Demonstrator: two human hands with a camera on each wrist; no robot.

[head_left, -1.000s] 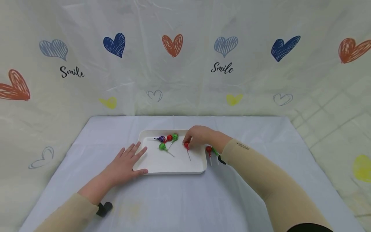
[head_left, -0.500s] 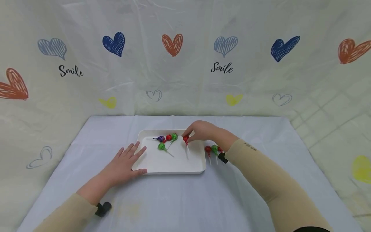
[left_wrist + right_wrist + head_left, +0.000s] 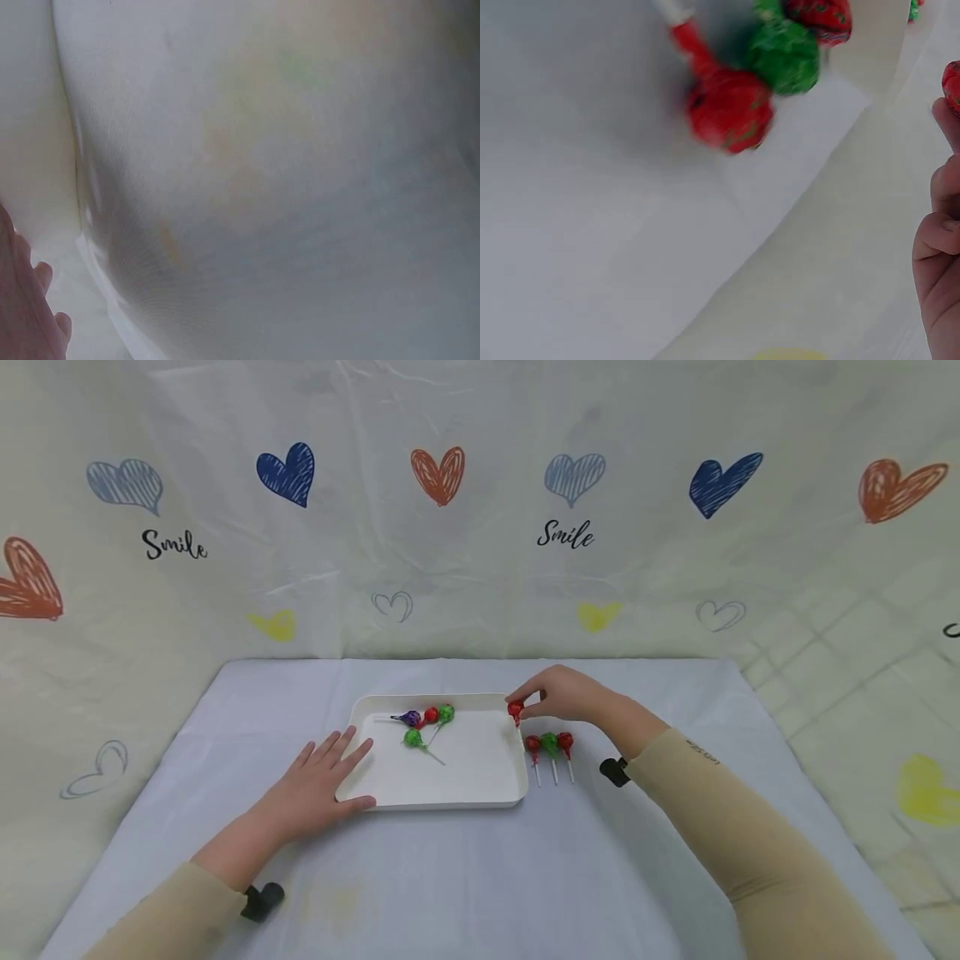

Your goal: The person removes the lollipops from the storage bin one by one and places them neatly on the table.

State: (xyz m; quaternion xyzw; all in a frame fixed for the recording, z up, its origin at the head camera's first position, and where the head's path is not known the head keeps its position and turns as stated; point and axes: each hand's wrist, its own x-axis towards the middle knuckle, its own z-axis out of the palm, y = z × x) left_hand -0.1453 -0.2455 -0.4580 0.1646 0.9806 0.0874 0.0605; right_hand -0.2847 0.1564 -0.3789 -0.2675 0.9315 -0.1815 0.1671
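Transfer of a red lollipop (image 3: 515, 708) out of the white tray (image 3: 442, 781) is judged to be the step in hand. The right hand (image 3: 570, 695) pinches it by the wrapped head between thumb and index finger, the gap drawn down to the candy's width; the right wrist view shows a fingertip against a red head. The piece is held at the tray's right rim, near the far corner; its stick cannot be made out. On the desk (image 3: 420, 885), just beside that rim, lie an inner red lollipop (image 3: 532, 743), a middle green lollipop (image 3: 550, 742) and an outer red lollipop (image 3: 566, 741), in a row with sticks toward the near side. Inside the tray, toward its far side, are a purple lollipop (image 3: 409, 718), a remaining red lollipop (image 3: 431, 715), a far green lollipop (image 3: 446, 713) and a near green lollipop (image 3: 413, 738). The left hand (image 3: 315, 787) rests on the tray's left edge, fingers straight and spread, gripping nothing, apparently steadying it. The next move is judged to call for clearing rim and row before the pinch is relaxed.
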